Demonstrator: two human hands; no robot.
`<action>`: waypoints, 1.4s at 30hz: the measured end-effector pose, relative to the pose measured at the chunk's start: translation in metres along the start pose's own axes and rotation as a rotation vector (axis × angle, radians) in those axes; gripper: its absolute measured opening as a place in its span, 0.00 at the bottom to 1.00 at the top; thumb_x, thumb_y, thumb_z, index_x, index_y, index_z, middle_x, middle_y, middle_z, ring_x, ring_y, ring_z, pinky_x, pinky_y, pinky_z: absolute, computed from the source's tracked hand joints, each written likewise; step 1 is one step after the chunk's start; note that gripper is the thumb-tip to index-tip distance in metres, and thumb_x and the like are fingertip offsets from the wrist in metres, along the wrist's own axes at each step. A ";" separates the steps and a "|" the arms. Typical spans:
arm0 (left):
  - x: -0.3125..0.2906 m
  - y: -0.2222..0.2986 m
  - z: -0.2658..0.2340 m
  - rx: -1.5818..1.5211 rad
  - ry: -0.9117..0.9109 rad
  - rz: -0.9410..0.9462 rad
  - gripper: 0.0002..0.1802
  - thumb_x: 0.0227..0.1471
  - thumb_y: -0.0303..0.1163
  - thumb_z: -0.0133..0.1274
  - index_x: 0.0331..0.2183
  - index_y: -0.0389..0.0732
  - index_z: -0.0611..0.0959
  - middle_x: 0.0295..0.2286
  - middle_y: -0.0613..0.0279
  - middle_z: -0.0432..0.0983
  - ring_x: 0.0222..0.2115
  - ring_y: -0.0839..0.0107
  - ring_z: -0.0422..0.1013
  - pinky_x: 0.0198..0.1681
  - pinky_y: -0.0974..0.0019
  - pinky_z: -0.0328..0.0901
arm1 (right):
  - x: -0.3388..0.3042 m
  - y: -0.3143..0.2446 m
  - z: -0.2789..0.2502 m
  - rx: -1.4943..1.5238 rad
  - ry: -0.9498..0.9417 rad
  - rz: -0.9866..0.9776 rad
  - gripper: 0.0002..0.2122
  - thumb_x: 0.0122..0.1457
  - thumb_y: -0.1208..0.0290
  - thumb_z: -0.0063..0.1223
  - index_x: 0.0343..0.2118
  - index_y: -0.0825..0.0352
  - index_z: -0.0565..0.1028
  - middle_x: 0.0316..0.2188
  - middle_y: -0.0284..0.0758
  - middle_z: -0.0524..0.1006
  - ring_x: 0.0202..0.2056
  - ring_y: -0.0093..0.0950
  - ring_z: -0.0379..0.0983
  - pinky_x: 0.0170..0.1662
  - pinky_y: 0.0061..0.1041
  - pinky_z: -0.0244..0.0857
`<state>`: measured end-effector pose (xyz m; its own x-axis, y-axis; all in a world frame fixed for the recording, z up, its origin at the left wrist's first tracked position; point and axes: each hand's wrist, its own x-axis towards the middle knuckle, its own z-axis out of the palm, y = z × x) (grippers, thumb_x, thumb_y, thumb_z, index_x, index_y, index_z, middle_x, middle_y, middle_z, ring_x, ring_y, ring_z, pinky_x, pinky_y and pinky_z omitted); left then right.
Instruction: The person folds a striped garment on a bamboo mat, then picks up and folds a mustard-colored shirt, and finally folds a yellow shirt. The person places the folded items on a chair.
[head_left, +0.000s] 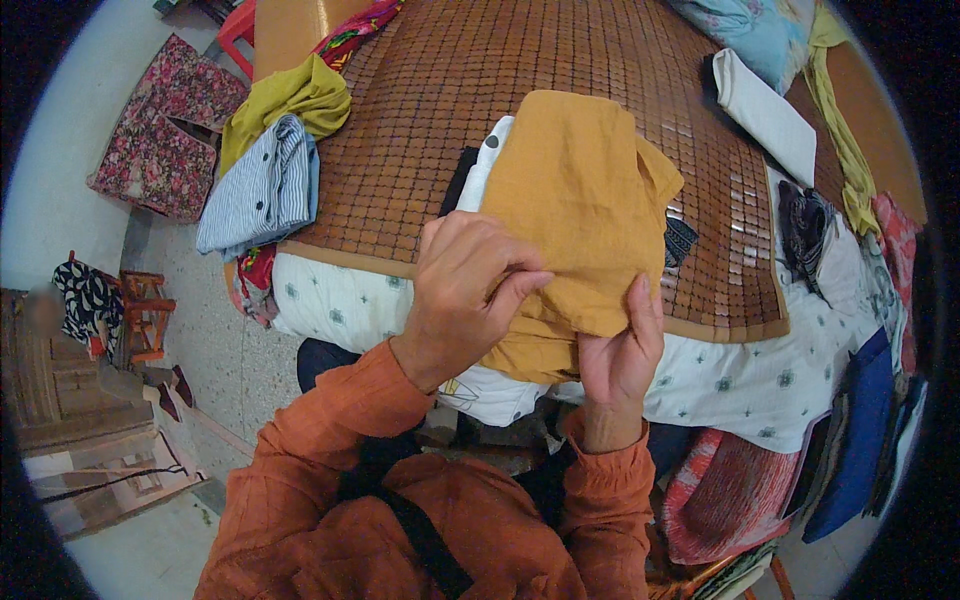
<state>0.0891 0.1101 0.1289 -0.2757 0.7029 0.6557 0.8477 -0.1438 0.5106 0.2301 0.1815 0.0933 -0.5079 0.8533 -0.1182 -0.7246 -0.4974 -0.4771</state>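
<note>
A mustard-yellow garment, partly folded, spreads over the near edge of the bamboo mat and hangs toward my lap. My left hand is closed at its left side, thumb and forefinger pinching the cloth. On the right, my right hand grips the near right part, its thumb on top and the palm partly beneath. White cloth with dark spots and a black piece peek out from under the garment's left side. A dark patterned cloth shows at its right edge.
The brown bamboo mat covers a bed with a white patterned sheet. Folded striped cloth and olive cloth lie left; a white folded cloth lies far right. A person sits at far left.
</note>
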 end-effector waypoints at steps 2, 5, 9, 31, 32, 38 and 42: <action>-0.001 -0.001 0.000 0.004 0.000 0.002 0.13 0.28 0.23 0.62 0.21 0.41 0.75 0.20 0.63 0.70 0.25 0.63 0.66 0.31 0.64 0.59 | 0.000 0.000 0.000 0.013 0.027 -0.017 0.18 0.60 0.71 0.39 0.52 0.69 0.59 0.51 0.38 0.64 0.52 0.32 0.61 0.55 0.35 0.53; -0.003 -0.002 -0.001 0.012 -0.015 -0.003 0.14 0.27 0.26 0.64 0.21 0.42 0.75 0.21 0.63 0.69 0.26 0.63 0.66 0.32 0.64 0.60 | 0.000 -0.003 0.001 0.028 0.065 -0.042 0.17 0.59 0.72 0.41 0.51 0.68 0.60 0.49 0.37 0.66 0.50 0.30 0.63 0.54 0.32 0.56; -0.007 -0.003 -0.004 0.100 -0.110 0.015 0.20 0.29 0.36 0.64 0.29 0.42 0.76 0.29 0.61 0.71 0.34 0.60 0.66 0.40 0.60 0.59 | 0.003 -0.007 -0.001 -0.080 0.097 -0.128 0.13 0.59 0.71 0.42 0.46 0.68 0.63 0.45 0.35 0.69 0.47 0.27 0.65 0.51 0.29 0.58; -0.043 0.001 -0.029 0.176 -0.488 -0.030 0.21 0.35 0.38 0.58 0.37 0.52 0.79 0.55 0.55 0.53 0.55 0.50 0.47 0.53 0.42 0.46 | 0.002 0.000 -0.033 -0.298 0.237 -0.171 0.08 0.60 0.71 0.40 0.40 0.68 0.66 0.39 0.33 0.70 0.41 0.25 0.68 0.46 0.26 0.62; -0.044 0.002 -0.031 0.162 -0.483 -0.028 0.19 0.36 0.37 0.58 0.37 0.51 0.78 0.54 0.56 0.53 0.56 0.52 0.47 0.53 0.42 0.46 | 0.001 0.001 -0.033 -0.296 0.242 -0.175 0.08 0.60 0.71 0.40 0.40 0.68 0.66 0.39 0.33 0.71 0.41 0.25 0.68 0.46 0.26 0.62; -0.052 0.005 -0.042 0.119 -0.460 -0.021 0.17 0.35 0.32 0.58 0.34 0.47 0.79 0.53 0.54 0.56 0.55 0.50 0.49 0.54 0.45 0.48 | -0.005 0.002 -0.033 -0.344 0.287 -0.219 0.07 0.59 0.73 0.41 0.38 0.68 0.66 0.36 0.33 0.71 0.39 0.24 0.68 0.44 0.24 0.63; -0.058 0.000 -0.047 -0.036 -0.380 -0.048 0.18 0.35 0.28 0.58 0.35 0.44 0.77 0.49 0.53 0.60 0.51 0.51 0.55 0.53 0.52 0.52 | -0.011 0.001 -0.031 -0.593 0.337 -0.376 0.07 0.57 0.77 0.43 0.38 0.69 0.65 0.39 0.37 0.70 0.40 0.24 0.66 0.44 0.23 0.61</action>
<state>0.0833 0.0365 0.1170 -0.1215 0.9166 0.3808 0.8198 -0.1236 0.5591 0.2496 0.1764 0.0674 -0.0393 0.9968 -0.0692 -0.4019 -0.0792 -0.9123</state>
